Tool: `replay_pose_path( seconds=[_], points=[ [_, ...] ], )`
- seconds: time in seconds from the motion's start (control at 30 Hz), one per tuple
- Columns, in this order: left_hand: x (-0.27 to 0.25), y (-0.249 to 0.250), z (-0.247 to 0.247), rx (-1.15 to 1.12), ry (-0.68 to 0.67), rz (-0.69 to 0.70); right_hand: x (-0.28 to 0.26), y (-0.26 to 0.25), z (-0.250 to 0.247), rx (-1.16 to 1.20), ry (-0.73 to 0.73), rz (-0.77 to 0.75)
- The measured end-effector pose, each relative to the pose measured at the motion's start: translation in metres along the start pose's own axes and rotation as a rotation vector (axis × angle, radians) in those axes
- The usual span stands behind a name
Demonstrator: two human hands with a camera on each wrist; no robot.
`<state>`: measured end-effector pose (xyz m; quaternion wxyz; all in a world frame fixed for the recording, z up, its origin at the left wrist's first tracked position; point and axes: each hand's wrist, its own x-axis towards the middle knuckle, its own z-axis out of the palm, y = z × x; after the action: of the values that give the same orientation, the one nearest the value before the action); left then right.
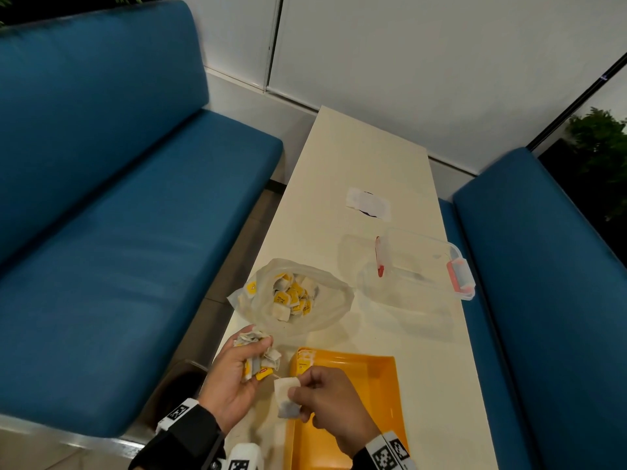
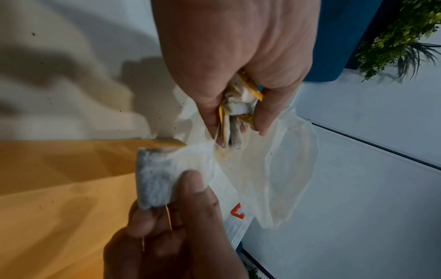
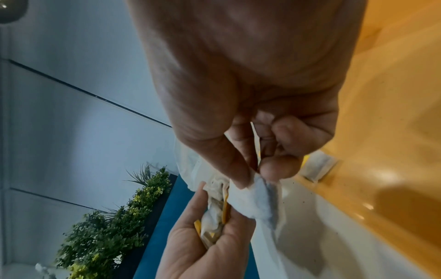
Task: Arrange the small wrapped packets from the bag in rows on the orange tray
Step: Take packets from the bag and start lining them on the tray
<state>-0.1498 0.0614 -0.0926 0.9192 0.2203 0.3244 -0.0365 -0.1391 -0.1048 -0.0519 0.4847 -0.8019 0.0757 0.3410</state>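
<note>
My left hand [image 1: 237, 364] grips a bunch of small white packets with yellow tags [image 1: 259, 356], just left of the orange tray [image 1: 380, 395]. My right hand [image 1: 322, 398] pinches one white packet [image 1: 286, 396] between thumb and fingers, over the tray's left edge. In the left wrist view that packet [image 2: 160, 177] shows a dark filling and a yellow string; the bunch [image 2: 236, 111] sits in my left hand [image 2: 238, 79]. A few packets [image 1: 305, 359] lie in the tray's far left corner. The clear plastic bag [image 1: 325, 313] lies open behind the tray with several packets inside.
A clear plastic box with red clips [image 1: 424, 266] stands at the right of the cream table [image 1: 366, 157]. A white paper [image 1: 368, 203] lies farther back. Blue benches [image 1: 118, 232] flank the table on both sides.
</note>
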Motion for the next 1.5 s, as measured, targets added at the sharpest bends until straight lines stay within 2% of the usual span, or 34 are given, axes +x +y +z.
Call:
replay_pose_path(
  seconds=[0.2,0.33,0.43,0.53,0.63,0.77,0.97,1.17,1.37,1.5],
  points=[
    [0.000,0.003,-0.005,0.025,0.005,-0.028,-0.007,0.001,-0.018,-0.045,0.046,-0.064],
    [0.004,0.008,-0.013,0.040,0.004,-0.034,-0.001,0.015,-0.034,-0.066,0.180,-0.119],
    [0.003,0.009,-0.014,0.039,0.014,-0.031,0.002,0.025,-0.045,0.066,0.250,-0.169],
    [0.001,0.008,-0.014,0.049,0.028,-0.033,0.001,0.031,-0.049,0.230,0.260,-0.223],
    [0.000,0.005,-0.013,0.074,0.027,-0.045,0.001,0.036,-0.051,0.272,0.249,-0.270],
    [0.000,0.002,-0.013,0.102,0.025,-0.059,0.004,0.039,-0.048,0.217,0.222,-0.270],
    [0.002,-0.003,-0.019,0.141,0.022,-0.082,0.008,0.048,-0.048,-0.048,0.245,-0.270],
    [0.005,-0.008,-0.025,0.181,0.023,-0.115,0.008,0.046,-0.054,-0.089,0.290,-0.231],
    [0.002,-0.013,-0.026,0.276,-0.013,-0.152,0.018,0.053,-0.058,-0.170,0.152,-0.128],
    [0.003,-0.017,-0.025,0.361,0.001,-0.168,0.017,0.048,-0.052,-0.092,0.057,-0.112]
  ],
)
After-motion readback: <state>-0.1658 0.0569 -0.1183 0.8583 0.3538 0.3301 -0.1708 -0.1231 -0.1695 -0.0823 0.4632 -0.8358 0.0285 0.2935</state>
